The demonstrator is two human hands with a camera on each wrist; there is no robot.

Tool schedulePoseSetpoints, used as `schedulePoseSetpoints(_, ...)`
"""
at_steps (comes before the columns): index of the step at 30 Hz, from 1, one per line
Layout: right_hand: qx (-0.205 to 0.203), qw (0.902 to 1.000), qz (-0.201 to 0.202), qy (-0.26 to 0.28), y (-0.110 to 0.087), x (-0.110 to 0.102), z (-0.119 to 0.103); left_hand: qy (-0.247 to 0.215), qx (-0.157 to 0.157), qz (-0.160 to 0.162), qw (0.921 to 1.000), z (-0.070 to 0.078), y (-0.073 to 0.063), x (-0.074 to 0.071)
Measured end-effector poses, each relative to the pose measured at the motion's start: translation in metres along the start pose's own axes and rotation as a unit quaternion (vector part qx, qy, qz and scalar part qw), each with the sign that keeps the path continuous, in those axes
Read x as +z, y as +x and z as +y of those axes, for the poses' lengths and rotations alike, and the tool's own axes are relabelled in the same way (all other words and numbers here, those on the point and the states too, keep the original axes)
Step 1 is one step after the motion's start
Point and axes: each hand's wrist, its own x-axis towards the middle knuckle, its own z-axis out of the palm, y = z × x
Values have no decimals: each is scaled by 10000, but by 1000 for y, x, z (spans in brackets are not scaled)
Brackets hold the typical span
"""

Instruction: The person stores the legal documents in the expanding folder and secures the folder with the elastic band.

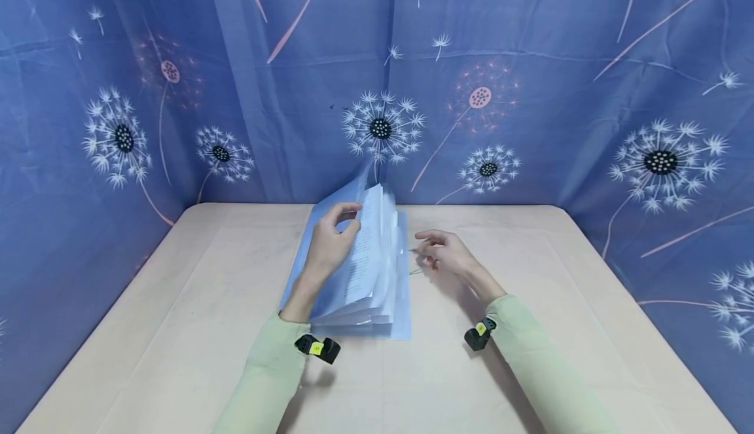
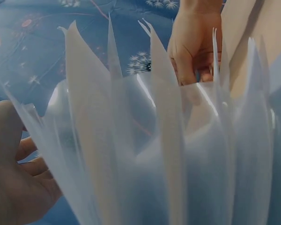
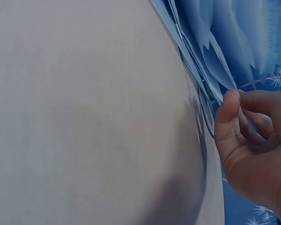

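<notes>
A blue folder (image 1: 402, 290) lies open on the table, its clear plastic sleeves (image 2: 145, 126) fanned upright with printed sheets (image 1: 368, 244) inside. My left hand (image 1: 332, 241) pinches the edge of the leftmost raised sleeve between thumb and forefinger. In the left wrist view this hand (image 2: 18, 173) is partly hidden by the edge of the sleeves. Just off the folder's right edge is my right hand (image 1: 448, 254), its fingers bent. The right wrist view puts its thumb and forefinger (image 3: 231, 101) together by a sleeve corner; whether they grip it cannot be told.
A pale cloth-covered table (image 1: 177, 329) extends on both sides of the folder. Behind it and along the sides hangs a blue curtain (image 1: 306, 107) with dandelion prints. Thin dark cord-like lines (image 3: 207, 117) curve beside the folder edge near the right hand.
</notes>
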Motion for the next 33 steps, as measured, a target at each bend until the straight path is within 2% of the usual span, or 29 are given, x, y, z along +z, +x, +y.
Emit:
schedulePoseSetpoints(12, 32, 9992, 161, -372, -6, -13, 0, 40, -302, -338, 9990, -8, -4, 22)
schedulePoseSetpoints(19, 209, 9980, 162, -569, -9, -18, 2, 56, -444, -607, 9971, -11, -8, 34)
schedulePoseSetpoints(26, 355, 9966, 99, -734, -9, -21, 5, 376, -590, -746, 9948, -20, -7, 49)
schedulePoseSetpoints(33, 525, 9947, 35, -879, -9, -23, 7, 626, -533, -938, 9922, -23, -6, 63)
